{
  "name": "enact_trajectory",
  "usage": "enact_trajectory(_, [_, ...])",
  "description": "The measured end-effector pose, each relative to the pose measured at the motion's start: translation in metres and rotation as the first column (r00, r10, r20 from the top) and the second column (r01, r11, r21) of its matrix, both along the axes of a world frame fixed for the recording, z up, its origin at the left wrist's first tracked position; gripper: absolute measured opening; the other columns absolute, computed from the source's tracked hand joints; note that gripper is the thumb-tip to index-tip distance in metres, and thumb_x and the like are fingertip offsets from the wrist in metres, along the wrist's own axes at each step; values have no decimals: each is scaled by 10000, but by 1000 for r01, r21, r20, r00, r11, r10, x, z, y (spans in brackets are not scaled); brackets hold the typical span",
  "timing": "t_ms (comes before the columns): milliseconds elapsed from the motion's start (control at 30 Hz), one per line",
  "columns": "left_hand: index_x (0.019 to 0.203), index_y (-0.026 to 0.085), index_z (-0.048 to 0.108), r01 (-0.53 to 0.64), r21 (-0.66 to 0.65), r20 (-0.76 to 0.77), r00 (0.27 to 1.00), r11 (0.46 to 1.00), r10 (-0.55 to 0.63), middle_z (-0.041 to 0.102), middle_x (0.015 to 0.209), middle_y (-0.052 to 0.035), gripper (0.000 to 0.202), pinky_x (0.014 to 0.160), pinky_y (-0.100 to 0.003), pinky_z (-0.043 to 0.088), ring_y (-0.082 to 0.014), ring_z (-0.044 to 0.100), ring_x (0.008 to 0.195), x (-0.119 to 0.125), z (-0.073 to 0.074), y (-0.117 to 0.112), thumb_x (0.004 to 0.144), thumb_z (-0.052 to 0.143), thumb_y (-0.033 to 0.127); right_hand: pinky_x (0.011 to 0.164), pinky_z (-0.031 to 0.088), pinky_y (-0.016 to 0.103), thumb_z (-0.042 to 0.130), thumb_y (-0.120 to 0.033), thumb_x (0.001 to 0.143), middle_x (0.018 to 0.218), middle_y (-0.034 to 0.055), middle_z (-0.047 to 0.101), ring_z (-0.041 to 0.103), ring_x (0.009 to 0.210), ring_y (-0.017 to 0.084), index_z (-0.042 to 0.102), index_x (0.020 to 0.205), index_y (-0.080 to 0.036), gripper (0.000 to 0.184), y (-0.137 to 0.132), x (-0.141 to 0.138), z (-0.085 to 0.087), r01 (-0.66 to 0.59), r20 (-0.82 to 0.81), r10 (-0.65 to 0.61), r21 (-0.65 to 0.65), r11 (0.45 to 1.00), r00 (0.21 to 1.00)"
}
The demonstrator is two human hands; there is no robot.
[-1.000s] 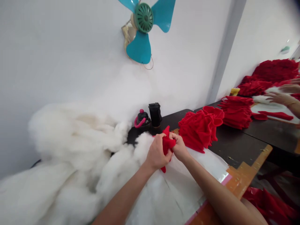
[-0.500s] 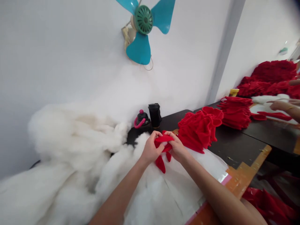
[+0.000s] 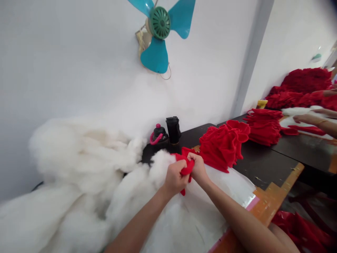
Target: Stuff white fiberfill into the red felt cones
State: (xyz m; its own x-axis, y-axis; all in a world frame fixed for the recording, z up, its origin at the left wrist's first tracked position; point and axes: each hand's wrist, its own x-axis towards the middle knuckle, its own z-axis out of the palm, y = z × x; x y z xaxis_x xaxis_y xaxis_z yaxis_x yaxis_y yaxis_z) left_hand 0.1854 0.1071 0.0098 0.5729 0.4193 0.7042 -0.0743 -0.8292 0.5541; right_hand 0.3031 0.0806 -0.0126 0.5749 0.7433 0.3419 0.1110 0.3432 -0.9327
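Note:
Between my hands is a piece of red fabric (image 3: 186, 169), bunched up, with pointed ends hanging below. My left hand (image 3: 176, 178) is closed in a fist around its near side. On the far side, my right hand (image 3: 198, 168) grips the same piece, fingers curled in. The fabric's full shape is hidden by my fingers. Fluffy white stuffing (image 3: 162, 163) lies just left of my left hand. Under both hands spreads a white sheet (image 3: 184, 221). A stack of red fabric pieces (image 3: 222, 146) stands right of my right hand.
A large heap of white stuffing (image 3: 79, 165) fills the left. Behind stand a black bottle with a pink handle (image 3: 159, 135) and a black cup (image 3: 173, 130). A blue fan (image 3: 160, 24) hangs on the wall. At right are another red stack (image 3: 264, 126) and a co-worker's hands (image 3: 313, 119).
My fingers have gone from pinching the red fabric to closing in fists around it. My left hand has turned and dropped slightly. The co-worker's hand has shifted left.

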Motion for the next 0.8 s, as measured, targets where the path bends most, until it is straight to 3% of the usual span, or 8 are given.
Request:
enact_trajectory(100, [603, 196, 220, 103, 126, -32, 994, 987, -100, 280, 536, 42, 285, 514, -271, 193, -103, 261, 495, 3, -8, -5, 715, 455, 79, 488, 285, 230, 446, -236, 747, 562, -37, 330, 312, 543, 109, 324, 569, -207, 218, 0, 0, 1, 107, -148, -107, -12, 994, 983])
enact_trajectory(167, [606, 196, 218, 99, 100, -35, 995, 990, -96, 274, 533, 45, 288, 511, -267, 195, -101, 258, 490, 3, -9, -6, 714, 460, 83, 531, 348, 240, 441, -261, 784, 613, -24, 410, 375, 581, 124, 401, 610, -210, 186, -3, -1, 5, 124, -129, -119, 29, 992, 984])
enact_trajectory(233, [614, 198, 250, 21, -8, -31, 999, 1000, -21, 302, 536, 49, 281, 511, -253, 222, -98, 288, 489, 3, -7, -5, 742, 488, 117, 621, 411, 261, 509, -235, 756, 727, -8, 517, 468, 670, 147, 505, 710, -217, 49, -8, 0, 11, 56, 42, -61, 111, 992, 997])
enact_trajectory(333, [666, 200, 352, -132, -225, -39, 991, 965, 127, 403, 572, 48, 212, 524, -231, 280, -102, 372, 515, 2, -1, -1, 814, 504, 196, 762, 447, 298, 575, -161, 708, 901, 25, 581, 551, 824, 185, 574, 867, -224, 171, -15, 4, 19, -115, 260, 63, 189, 975, 963])
enact_trajectory(433, [729, 198, 419, -127, -299, -32, 992, 946, 123, 453, 610, 42, 159, 537, -226, 310, -110, 411, 539, 0, 0, 4, 873, 469, 240, 869, 439, 329, 561, -179, 760, 958, 47, 573, 564, 945, 209, 573, 839, -216, 87, -16, 7, 22, -176, 258, 121, 205, 963, 959])
enact_trajectory(567, [745, 194, 450, -44, -223, -18, 999, 974, 42, 462, 617, 31, 181, 544, -239, 314, -111, 410, 532, 0, -2, 7, 914, 427, 255, 922, 424, 345, 601, -179, 727, 1112, 71, 582, 547, 1086, 235, 511, 775, -213, 108, -13, 5, 22, -209, 114, 190, 183, 961, 975])
enact_trajectory(667, [705, 192, 431, -1, -126, -72, 997, 992, -8, 464, 621, 21, 202, 563, -252, 316, -116, 412, 546, 0, -3, 4, 904, 433, 229, 801, 452, 306, 603, -153, 688, 975, 34, 615, 579, 913, 193, 447, 780, -227, 196, -12, 3, 20, -279, -5, 286, 201, 939, 958])
enact_trajectory(800, [665, 196, 395, 68, -39, -161, 984, 997, -74, 501, 631, -1, 202, 571, -270, 314, -138, 434, 575, 1, -3, -2, 860, 432, 160, 610, 375, 245, 559, -159, 667, 691, -25, 505, 442, 633, 125, 426, 665, -213, 144, -6, 7, 13, -170, 46, 164, 180, 969, 985])
